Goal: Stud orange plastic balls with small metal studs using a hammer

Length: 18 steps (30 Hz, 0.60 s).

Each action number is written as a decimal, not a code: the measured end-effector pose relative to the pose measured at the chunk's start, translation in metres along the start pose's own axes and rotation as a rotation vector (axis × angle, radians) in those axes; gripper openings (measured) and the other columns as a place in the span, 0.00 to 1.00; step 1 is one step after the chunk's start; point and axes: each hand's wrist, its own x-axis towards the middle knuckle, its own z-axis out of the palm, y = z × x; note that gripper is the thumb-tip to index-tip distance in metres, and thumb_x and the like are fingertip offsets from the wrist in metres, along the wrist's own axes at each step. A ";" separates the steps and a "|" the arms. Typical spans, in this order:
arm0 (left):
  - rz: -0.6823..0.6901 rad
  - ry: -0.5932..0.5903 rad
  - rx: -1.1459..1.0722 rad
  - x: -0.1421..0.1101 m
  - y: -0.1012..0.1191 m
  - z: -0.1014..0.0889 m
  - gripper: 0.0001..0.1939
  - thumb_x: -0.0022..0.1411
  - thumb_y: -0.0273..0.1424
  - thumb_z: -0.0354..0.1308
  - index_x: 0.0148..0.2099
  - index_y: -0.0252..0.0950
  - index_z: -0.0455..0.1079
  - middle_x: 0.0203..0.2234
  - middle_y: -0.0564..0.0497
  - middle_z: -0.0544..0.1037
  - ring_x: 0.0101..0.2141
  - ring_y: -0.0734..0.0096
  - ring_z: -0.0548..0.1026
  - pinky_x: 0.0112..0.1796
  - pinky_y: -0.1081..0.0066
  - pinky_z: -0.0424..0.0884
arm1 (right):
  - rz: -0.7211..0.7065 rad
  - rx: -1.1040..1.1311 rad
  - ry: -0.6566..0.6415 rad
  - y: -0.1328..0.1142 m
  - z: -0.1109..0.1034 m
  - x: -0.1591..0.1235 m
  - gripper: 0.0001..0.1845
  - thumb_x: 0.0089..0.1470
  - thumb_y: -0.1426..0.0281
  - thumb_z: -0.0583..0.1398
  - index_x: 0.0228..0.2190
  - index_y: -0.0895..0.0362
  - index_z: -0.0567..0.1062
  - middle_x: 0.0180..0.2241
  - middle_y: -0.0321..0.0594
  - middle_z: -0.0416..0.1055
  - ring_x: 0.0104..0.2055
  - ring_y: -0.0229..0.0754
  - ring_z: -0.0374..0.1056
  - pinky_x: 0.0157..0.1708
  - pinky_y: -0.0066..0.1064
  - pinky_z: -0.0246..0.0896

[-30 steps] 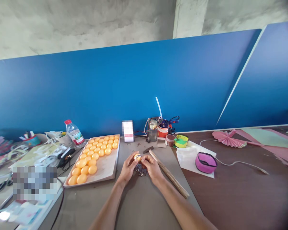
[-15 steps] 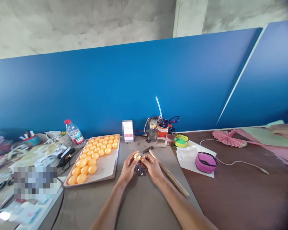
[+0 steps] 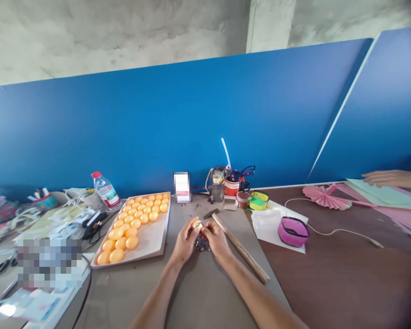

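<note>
Over the middle of the grey table mat, both hands meet around an orange ping-pong ball (image 3: 197, 224). My left hand (image 3: 184, 238) is closed on its left side, thumb and fingers pinching it. My right hand (image 3: 216, 236) pinches at the ball's lower right, fingertips touching it. A silvery, patterned strip or row of small pieces shows across the ball; I cannot make out exactly what it is. Just below the hands lies a small heap of dark, shiny pieces (image 3: 202, 244), partly hidden by the fingers. Left of the hands, a shallow tray (image 3: 154, 240) holds several similar orange balls.
A hammer (image 3: 210, 213) and thin wooden sticks (image 3: 241, 249) lie right of my hands. Behind are a glass jar (image 3: 218, 189) and a red pot (image 3: 232, 187). A purple pouch (image 3: 293, 231) sits right; a water bottle (image 3: 106, 192) stands left. Another person's hand (image 3: 383, 178) rests on coloured paper.
My hands stay around the ball, which has turned slightly, with only small finger shifts. At the far right, the other person's hand has moved left and up over the green paper.
</note>
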 end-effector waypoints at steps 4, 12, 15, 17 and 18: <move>-0.046 0.035 -0.102 0.002 -0.004 0.001 0.22 0.54 0.41 0.56 0.48 0.35 0.68 0.44 0.45 0.74 0.46 0.61 0.70 0.48 0.65 0.64 | -0.008 0.042 -0.026 0.003 -0.001 0.004 0.14 0.42 0.60 0.61 0.20 0.56 0.64 0.17 0.30 0.61 0.21 0.34 0.56 0.24 0.27 0.51; -0.113 0.108 -0.374 0.005 -0.007 -0.002 0.21 0.53 0.41 0.57 0.47 0.36 0.68 0.37 0.48 0.74 0.37 0.68 0.73 0.41 0.66 0.70 | -0.304 -0.740 -0.043 -0.003 -0.020 0.005 0.08 0.46 0.70 0.56 0.31 0.56 0.72 0.32 0.41 0.68 0.35 0.42 0.64 0.37 0.32 0.57; -0.114 0.118 -0.404 0.005 -0.005 -0.003 0.21 0.52 0.41 0.58 0.47 0.36 0.68 0.34 0.49 0.74 0.33 0.71 0.73 0.39 0.68 0.70 | -0.351 -1.133 -0.162 -0.005 -0.020 -0.003 0.12 0.46 0.69 0.58 0.36 0.55 0.73 0.36 0.43 0.68 0.41 0.44 0.62 0.41 0.34 0.53; -0.119 0.121 -0.415 0.005 -0.004 -0.003 0.21 0.53 0.40 0.58 0.47 0.36 0.68 0.33 0.50 0.74 0.32 0.72 0.73 0.38 0.69 0.70 | -0.332 -1.300 -0.223 -0.005 -0.018 -0.007 0.11 0.47 0.68 0.58 0.36 0.54 0.73 0.37 0.42 0.68 0.42 0.46 0.61 0.41 0.35 0.51; -0.123 0.121 -0.419 0.005 -0.004 -0.003 0.21 0.53 0.40 0.57 0.47 0.36 0.69 0.33 0.50 0.74 0.32 0.72 0.73 0.38 0.69 0.70 | -0.322 -1.346 -0.243 -0.004 -0.017 -0.008 0.10 0.48 0.68 0.57 0.35 0.54 0.73 0.36 0.42 0.68 0.41 0.45 0.61 0.40 0.34 0.50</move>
